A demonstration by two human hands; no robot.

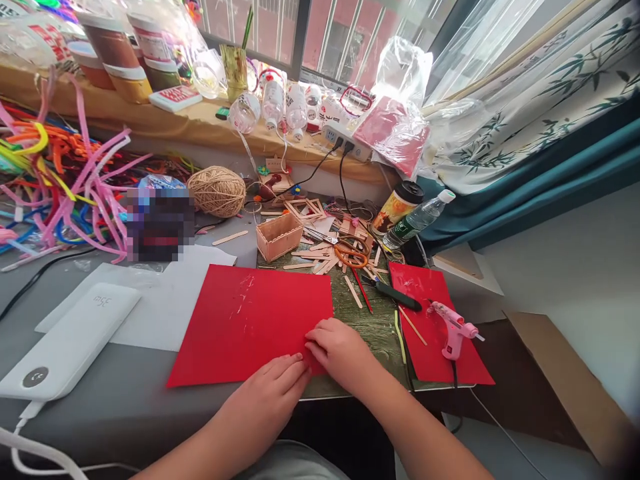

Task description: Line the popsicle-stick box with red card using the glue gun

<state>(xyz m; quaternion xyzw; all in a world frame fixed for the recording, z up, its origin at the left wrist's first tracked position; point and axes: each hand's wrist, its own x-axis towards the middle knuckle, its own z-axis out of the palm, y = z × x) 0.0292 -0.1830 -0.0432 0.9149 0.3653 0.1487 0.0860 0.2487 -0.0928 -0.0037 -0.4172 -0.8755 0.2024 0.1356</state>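
Observation:
A red sheet of paper or card (265,300) lies flat on the table, with pale glue-like streaks on it. At its lower right edge my two hands come close together. My left hand (275,387) has its fingers pressed together and curled under, over the near edge of the sheet. My right hand (340,347) is closed in a pinch, its fingertips over the sheet's right part. Whatever lies between the fingers of either hand is hidden. Beyond the sheet stands a small open box of craft sticks (279,239).
Loose craft sticks (320,257), orange-handled scissors (353,252) and a black-handled cutter (399,295) lie behind. A pink glue gun (453,330) rests on another red sheet (420,280) at right. A white power bank (75,340), twine ball (217,191), pipe cleaners (75,193) and water bottle (417,219) surround.

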